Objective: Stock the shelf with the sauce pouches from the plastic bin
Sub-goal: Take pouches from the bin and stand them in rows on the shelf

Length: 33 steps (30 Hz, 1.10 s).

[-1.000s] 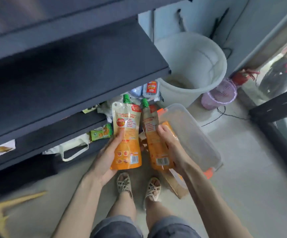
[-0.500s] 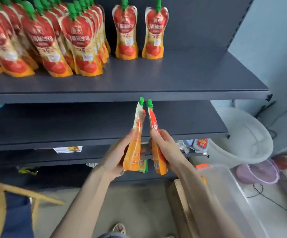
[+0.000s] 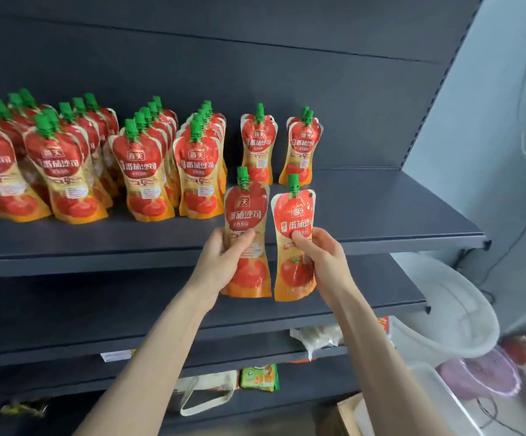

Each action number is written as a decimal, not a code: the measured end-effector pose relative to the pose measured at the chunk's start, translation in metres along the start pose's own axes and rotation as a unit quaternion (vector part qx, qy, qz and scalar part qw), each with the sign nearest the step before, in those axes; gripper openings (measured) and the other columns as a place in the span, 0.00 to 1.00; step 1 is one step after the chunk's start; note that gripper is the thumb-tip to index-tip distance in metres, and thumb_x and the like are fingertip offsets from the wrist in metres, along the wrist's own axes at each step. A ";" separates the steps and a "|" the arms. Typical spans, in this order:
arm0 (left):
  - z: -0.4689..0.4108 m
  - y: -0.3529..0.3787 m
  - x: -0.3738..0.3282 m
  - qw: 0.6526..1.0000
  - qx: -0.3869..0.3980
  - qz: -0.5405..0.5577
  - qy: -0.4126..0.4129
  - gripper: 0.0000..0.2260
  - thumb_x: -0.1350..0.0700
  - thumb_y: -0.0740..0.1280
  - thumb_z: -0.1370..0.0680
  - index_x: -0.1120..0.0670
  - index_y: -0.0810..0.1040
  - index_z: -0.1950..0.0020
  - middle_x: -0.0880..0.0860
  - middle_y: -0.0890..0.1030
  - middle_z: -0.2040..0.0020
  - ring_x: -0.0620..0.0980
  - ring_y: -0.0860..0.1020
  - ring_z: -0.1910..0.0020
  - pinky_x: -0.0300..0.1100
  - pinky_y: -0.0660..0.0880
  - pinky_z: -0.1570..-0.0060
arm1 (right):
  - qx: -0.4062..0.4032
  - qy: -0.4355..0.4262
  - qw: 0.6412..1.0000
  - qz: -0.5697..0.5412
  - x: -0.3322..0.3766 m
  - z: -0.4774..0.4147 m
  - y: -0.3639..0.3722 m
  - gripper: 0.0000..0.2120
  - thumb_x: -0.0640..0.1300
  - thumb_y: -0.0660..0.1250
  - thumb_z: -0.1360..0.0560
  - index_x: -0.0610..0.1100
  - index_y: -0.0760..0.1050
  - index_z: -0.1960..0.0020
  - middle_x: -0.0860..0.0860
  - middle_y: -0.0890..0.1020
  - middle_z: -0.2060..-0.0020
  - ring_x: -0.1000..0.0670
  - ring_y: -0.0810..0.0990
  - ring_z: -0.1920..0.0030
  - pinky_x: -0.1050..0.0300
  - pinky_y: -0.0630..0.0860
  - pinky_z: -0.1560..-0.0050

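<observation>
Here, the left hand (image 3: pixel 220 262) holds the left pouch (image 3: pixel 249 212) and the right hand (image 3: pixel 321 256) holds the right pouch (image 3: pixel 296 215), each with its fingers (image 3: pixel 243 239) curled round the middle and the thumb pressed on the front. Both are upright, side by side, green caps up, just in front of the shelf (image 3: pixel 381 215) edge. More pouches (image 3: pixel 142 171) stand in rows on the shelf, and the bin (image 3: pixel 444 404) sits low on the right.
</observation>
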State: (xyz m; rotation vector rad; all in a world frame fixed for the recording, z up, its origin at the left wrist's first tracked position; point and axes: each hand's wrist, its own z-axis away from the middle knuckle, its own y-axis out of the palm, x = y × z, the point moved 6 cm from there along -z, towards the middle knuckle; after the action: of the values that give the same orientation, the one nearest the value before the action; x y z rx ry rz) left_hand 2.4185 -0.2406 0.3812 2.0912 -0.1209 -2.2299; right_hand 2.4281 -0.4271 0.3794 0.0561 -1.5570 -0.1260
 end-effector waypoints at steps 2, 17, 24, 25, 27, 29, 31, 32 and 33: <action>-0.014 0.000 -0.010 1.000 0.013 0.009 0.017 0.12 0.46 0.69 0.26 0.45 0.75 0.44 0.44 0.82 0.49 0.40 0.82 0.53 0.36 0.76 0.60 | -0.020 -0.027 0.999 0.014 0.013 -0.012 -0.002 0.14 0.47 0.73 0.29 0.41 0.78 0.48 0.47 0.86 0.56 0.47 0.85 0.56 0.55 0.80 0.60; -0.134 0.017 -0.037 0.992 -0.067 -0.013 0.103 0.09 0.54 0.75 0.30 0.43 0.77 0.55 0.38 0.82 0.60 0.33 0.80 0.61 0.28 0.73 0.68 | -0.081 -0.100 0.992 0.002 0.046 -0.134 -0.029 0.10 0.44 0.74 0.30 0.45 0.78 0.51 0.51 0.86 0.59 0.50 0.85 0.58 0.61 0.79 0.65; -0.193 0.028 -0.032 0.990 -0.097 -0.008 0.099 0.12 0.54 0.74 0.29 0.46 0.76 0.48 0.44 0.82 0.52 0.42 0.79 0.52 0.38 0.75 0.59 | -0.075 -0.098 0.992 -0.015 0.043 -0.198 -0.034 0.08 0.42 0.73 0.29 0.45 0.76 0.53 0.50 0.85 0.59 0.52 0.85 0.60 0.60 0.79 0.65; -0.202 0.028 -0.031 0.990 -0.099 -0.007 0.100 0.12 0.54 0.74 0.29 0.47 0.76 0.48 0.45 0.82 0.51 0.43 0.79 0.51 0.39 0.75 0.57 | -0.072 -0.099 0.992 -0.016 0.043 -0.207 -0.035 0.08 0.42 0.73 0.29 0.45 0.76 0.52 0.50 0.85 0.58 0.52 0.85 0.59 0.60 0.80 0.64; -0.215 0.029 -0.029 0.989 -0.100 -0.005 0.105 0.12 0.55 0.74 0.28 0.46 0.76 0.48 0.45 0.82 0.50 0.44 0.80 0.50 0.38 0.75 0.57 | -0.063 -0.102 0.993 -0.017 0.042 -0.223 -0.035 0.09 0.42 0.73 0.29 0.46 0.76 0.52 0.50 0.85 0.57 0.51 0.85 0.57 0.59 0.81 0.62; -0.224 0.029 -0.028 0.989 -0.096 -0.004 0.113 0.12 0.54 0.73 0.28 0.45 0.76 0.48 0.44 0.82 0.50 0.43 0.79 0.49 0.36 0.75 0.58 | -0.055 -0.108 0.993 -0.010 0.040 -0.235 -0.034 0.09 0.43 0.73 0.29 0.46 0.76 0.51 0.50 0.85 0.56 0.50 0.84 0.55 0.58 0.81 0.59; -0.230 0.030 -0.026 0.989 -0.091 -0.010 0.120 0.12 0.54 0.72 0.27 0.44 0.75 0.46 0.44 0.81 0.48 0.43 0.79 0.48 0.36 0.75 0.57 | -0.048 -0.109 0.993 0.001 0.034 -0.243 -0.034 0.10 0.44 0.73 0.28 0.47 0.75 0.49 0.49 0.84 0.54 0.50 0.84 0.53 0.56 0.81 0.56; -0.231 0.031 -0.025 0.989 -0.085 -0.014 0.123 0.13 0.54 0.72 0.27 0.44 0.75 0.45 0.44 0.81 0.47 0.42 0.79 0.48 0.36 0.75 0.55 | -0.041 -0.111 0.993 0.011 0.030 -0.245 -0.035 0.11 0.43 0.72 0.28 0.47 0.75 0.48 0.49 0.84 0.52 0.50 0.84 0.53 0.57 0.81 0.55; -0.231 0.031 -0.023 0.989 -0.077 -0.020 0.125 0.14 0.54 0.72 0.27 0.44 0.74 0.43 0.44 0.81 0.46 0.43 0.78 0.47 0.37 0.75 0.54 | -0.030 -0.114 0.993 0.024 0.025 -0.246 -0.036 0.12 0.43 0.72 0.28 0.48 0.74 0.47 0.50 0.84 0.51 0.51 0.84 0.52 0.59 0.80 0.55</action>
State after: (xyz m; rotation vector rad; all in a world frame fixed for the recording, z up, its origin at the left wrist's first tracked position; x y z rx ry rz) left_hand 2.6511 -0.2687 0.3930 2.2800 0.1055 -1.9069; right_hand 2.6721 -0.4761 0.3971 -0.0446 -1.7795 -0.1446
